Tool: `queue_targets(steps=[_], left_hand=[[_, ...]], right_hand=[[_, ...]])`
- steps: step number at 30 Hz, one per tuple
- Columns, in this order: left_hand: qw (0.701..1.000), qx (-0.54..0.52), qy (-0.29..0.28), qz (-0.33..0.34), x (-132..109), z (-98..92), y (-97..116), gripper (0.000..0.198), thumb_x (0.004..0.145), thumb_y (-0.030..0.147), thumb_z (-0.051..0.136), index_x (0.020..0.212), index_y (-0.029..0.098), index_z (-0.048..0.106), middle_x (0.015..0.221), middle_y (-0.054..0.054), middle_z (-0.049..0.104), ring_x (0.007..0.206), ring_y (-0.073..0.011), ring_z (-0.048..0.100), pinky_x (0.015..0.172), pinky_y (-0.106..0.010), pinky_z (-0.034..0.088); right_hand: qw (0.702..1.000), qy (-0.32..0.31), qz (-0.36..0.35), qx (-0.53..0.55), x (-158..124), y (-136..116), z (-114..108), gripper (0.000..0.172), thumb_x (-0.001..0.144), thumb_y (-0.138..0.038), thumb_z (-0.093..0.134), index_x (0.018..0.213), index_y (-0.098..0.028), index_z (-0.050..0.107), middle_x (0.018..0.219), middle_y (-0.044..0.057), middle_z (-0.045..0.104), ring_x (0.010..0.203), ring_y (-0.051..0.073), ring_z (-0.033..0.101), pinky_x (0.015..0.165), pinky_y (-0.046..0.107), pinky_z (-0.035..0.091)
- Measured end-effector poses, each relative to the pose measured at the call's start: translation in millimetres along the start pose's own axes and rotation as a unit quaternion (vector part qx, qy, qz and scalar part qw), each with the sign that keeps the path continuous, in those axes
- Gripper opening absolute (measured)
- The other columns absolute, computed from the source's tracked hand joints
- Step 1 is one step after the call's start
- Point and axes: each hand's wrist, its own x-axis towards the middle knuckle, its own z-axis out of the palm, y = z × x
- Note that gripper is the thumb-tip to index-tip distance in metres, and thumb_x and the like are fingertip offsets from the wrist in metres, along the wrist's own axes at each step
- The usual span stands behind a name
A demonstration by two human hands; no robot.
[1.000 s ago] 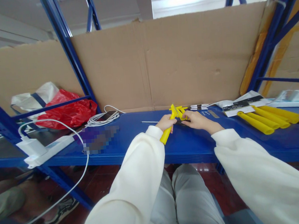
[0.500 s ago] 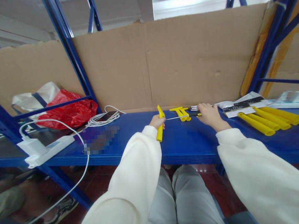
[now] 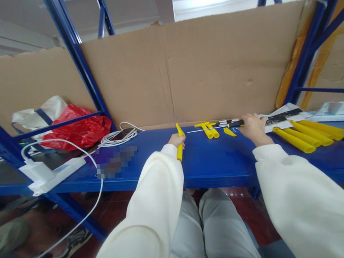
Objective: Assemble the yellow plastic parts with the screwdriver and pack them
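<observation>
Closed around the middle of a yellow plastic T-shaped handle (image 3: 180,153), my left hand (image 3: 176,140) holds it upright over the shelf's front half. My right hand (image 3: 253,127) grips a screwdriver (image 3: 210,129) by its dark handle. The long thin shaft points left, its tip a short way from the yellow handle. Behind the shaft lie two more yellow T-shaped handles (image 3: 209,132), side by side. A small yellow curved piece (image 3: 228,132) rests just left of my right hand, with tiny bits near it.
Several yellow tubes (image 3: 298,141) lie at the right beside black-and-white printed packaging (image 3: 281,119). On the left are a coiled white cable (image 3: 120,137), a red bag (image 3: 78,126) and a power strip (image 3: 59,172). A cardboard panel (image 3: 215,70) stands behind the blue shelf (image 3: 157,170).
My right hand has moved right with the screwdriver, and the tip has come away from the yellow handle. My left hand has shifted slightly left. The small curved yellow piece is now uncovered.
</observation>
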Motion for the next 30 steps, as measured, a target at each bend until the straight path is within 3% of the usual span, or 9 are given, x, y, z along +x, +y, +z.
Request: queue_targets(steps=[9, 17, 30], left_hand=[[1.0, -0.004, -0.002, -0.002, 0.8, 0.9, 0.9, 0.02, 0.084, 0.004, 0.057, 0.093, 0.011, 0.073, 0.041, 0.005, 0.049, 0.038, -0.013, 0.053, 0.049, -0.02, 0.049], [1.0, 0.007, -0.011, 0.0, 3.1, 1.5, -0.8, 0.023, 0.089, 0.005, 0.056, 0.101, 0.012, 0.074, 0.044, 0.007, 0.049, 0.039, -0.0121, 0.053, 0.051, -0.02, 0.05], [1.0, -0.005, -0.008, 0.004, 5.4, 1.5, -3.3, 0.019, 0.087, 0.005, 0.058, 0.094, 0.014, 0.073, 0.045, 0.007, 0.049, 0.038, -0.0114, 0.052, 0.047, -0.019, 0.046]], right_hand=[[1.0, 0.0, -0.011, 0.007, 1.3, 3.1, 2.0, 0.032, 0.085, -0.034, 0.062, 0.109, -0.02, 0.077, 0.102, 0.017, 0.07, 0.097, 0.032, 0.051, 0.082, 0.043, 0.032], [1.0, -0.008, -0.001, 0.017, 0.6, 1.8, -1.7, 0.034, 0.087, -0.026, 0.055, 0.11, -0.017, 0.077, 0.105, 0.019, 0.072, 0.097, 0.033, 0.052, 0.082, 0.044, 0.033], [0.999, -0.032, 0.006, 0.016, -2.5, -3.3, -11.7, 0.036, 0.089, -0.032, 0.057, 0.115, -0.018, 0.078, 0.11, 0.02, 0.072, 0.101, 0.034, 0.053, 0.084, 0.045, 0.034]])
